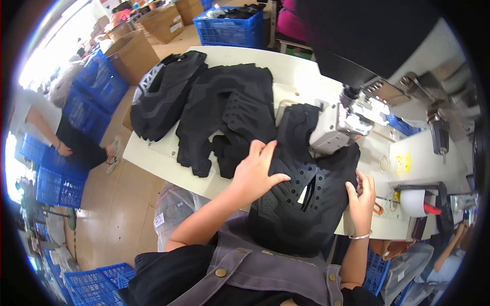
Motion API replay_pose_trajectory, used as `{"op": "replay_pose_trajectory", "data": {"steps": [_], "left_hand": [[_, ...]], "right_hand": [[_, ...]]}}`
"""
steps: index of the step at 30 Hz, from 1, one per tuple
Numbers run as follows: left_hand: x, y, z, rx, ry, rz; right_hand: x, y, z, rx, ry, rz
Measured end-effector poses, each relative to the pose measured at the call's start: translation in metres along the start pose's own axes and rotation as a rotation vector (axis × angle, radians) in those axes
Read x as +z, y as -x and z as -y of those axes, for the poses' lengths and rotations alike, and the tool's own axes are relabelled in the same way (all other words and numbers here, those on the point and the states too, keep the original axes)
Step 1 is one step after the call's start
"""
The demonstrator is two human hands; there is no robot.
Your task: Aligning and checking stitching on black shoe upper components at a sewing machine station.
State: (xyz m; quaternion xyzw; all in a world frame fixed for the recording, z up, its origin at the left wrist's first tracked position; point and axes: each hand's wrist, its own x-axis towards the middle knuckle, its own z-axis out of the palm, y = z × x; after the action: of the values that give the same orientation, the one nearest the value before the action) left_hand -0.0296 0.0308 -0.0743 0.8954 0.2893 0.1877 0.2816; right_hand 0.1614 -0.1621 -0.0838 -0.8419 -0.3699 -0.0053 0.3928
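Note:
A flat black shoe upper (306,224), with rows of punched eyelet holes and a slit down its middle, lies under the head of a sewing machine (334,130). Along its left side rests my left hand (252,176), fingers stretched out and thumb apart, touching the black material. At the right edge of the same piece is my right hand (362,199), its thumb and bent fingers apart near the rim. Left of the machine lie more black uppers (250,112), overlapping one another. A further stack of uppers (168,97), with a grey pattern, sits at the table's far left.
The pale table (153,153) carries the work. Orange-handled scissors (378,208) and a white thread cone (411,203) are on the right. Blue crates (229,30) and cardboard boxes (130,56) stand behind and left. A person (56,127) is at the left.

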Motion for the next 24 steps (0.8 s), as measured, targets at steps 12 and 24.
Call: {"op": "replay_pose_trajectory", "data": {"steps": [12, 24], "left_hand": [[-0.003, -0.034, 0.002, -0.104, -0.081, -0.035], [-0.011, -0.049, -0.004, -0.186, -0.036, 0.075]], "right_hand": [[-0.001, -0.006, 0.013, -0.212, 0.184, -0.148], [0.001, -0.036, -0.008, -0.042, -0.086, -0.024]]}}
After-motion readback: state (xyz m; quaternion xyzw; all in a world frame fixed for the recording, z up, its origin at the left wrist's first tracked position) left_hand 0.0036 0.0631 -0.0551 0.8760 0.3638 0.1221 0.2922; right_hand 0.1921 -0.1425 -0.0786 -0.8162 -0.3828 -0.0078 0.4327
